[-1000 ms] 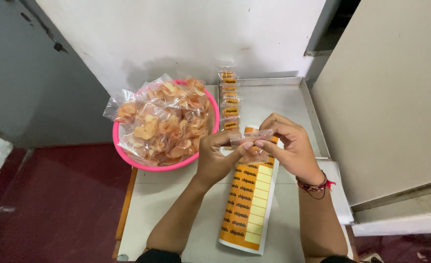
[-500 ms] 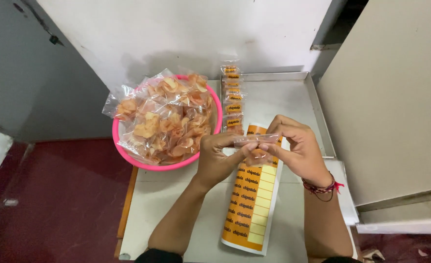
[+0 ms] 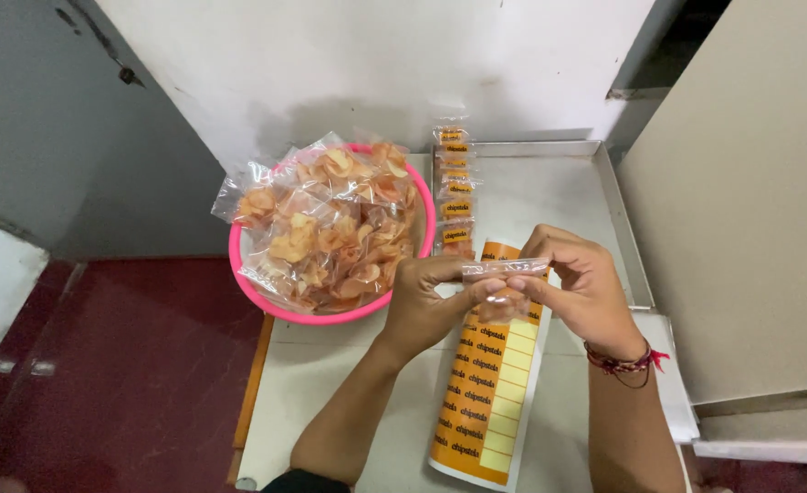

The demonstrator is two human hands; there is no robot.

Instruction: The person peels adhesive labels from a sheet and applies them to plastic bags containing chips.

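My left hand (image 3: 431,299) and my right hand (image 3: 579,283) together pinch a small clear packet of orange chips (image 3: 502,285) by its top edge, held above an orange and yellow sheet of stickers (image 3: 487,393) lying on the white table (image 3: 321,393). A pink bowl (image 3: 244,278) piled with several clear chip packets (image 3: 330,224) stands just left of my left hand. A row of labelled packets (image 3: 456,187) lies along the left side of a metal tray (image 3: 604,196) behind my hands.
A white wall (image 3: 376,64) rises behind the table. A pale panel (image 3: 750,201) stands at the right. Dark red floor (image 3: 120,365) lies to the left, below the table's wooden edge (image 3: 253,383).
The view has shifted, so everything sits slightly further right in frame. Both hands keep their hold on the packet with little movement of the fingers.
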